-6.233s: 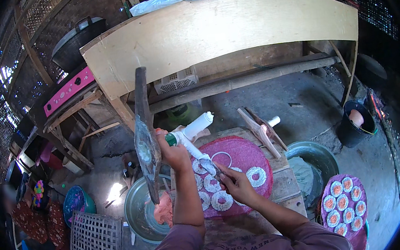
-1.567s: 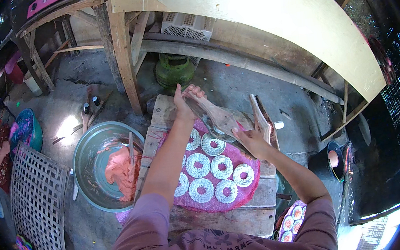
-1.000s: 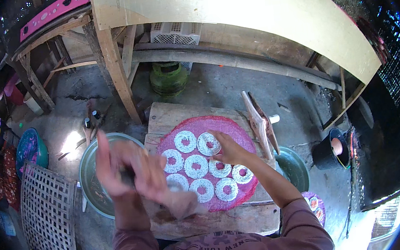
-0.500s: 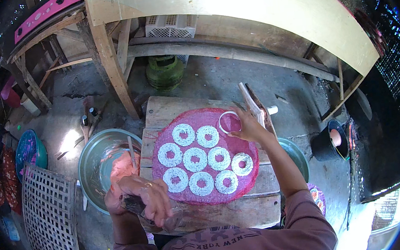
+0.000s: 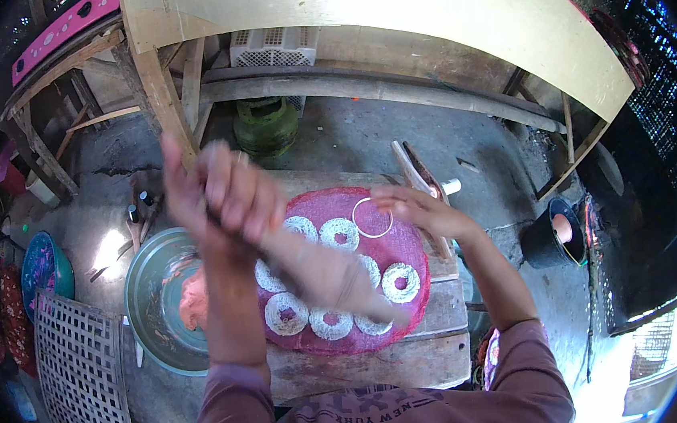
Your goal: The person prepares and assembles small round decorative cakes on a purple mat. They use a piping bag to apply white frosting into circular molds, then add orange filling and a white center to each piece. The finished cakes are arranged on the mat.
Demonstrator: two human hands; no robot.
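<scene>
A long tapered thing like a piping bag (image 5: 315,266), smeared by motion, is in my left hand (image 5: 224,193), whose fingers wrap round its upper end. It slants down to the right over the board. A thin white ring (image 5: 362,229) lies on, or just above, a round mat of pink-red netting (image 5: 409,330). At the ring's upper right edge are the fingers of my right hand (image 5: 427,212), bent onto the rim. Several white lacy rings of piped paste (image 5: 400,283) cover the mat; the bag and my left arm hide some of them.
The mat lies on a low wooden plank table (image 5: 360,371). To its left a green basin (image 5: 143,321) holds a lump of pinkish-orange dough (image 5: 194,301). A green gas cylinder (image 5: 266,133) stands beyond, under a pale raised tabletop (image 5: 385,6). A black bucket (image 5: 541,242) is at the right.
My left hand has risen from beside the basin and swung forward with the bag-like thing, which now crosses the mat. My right hand stays by the white ring, which now looks flatter.
</scene>
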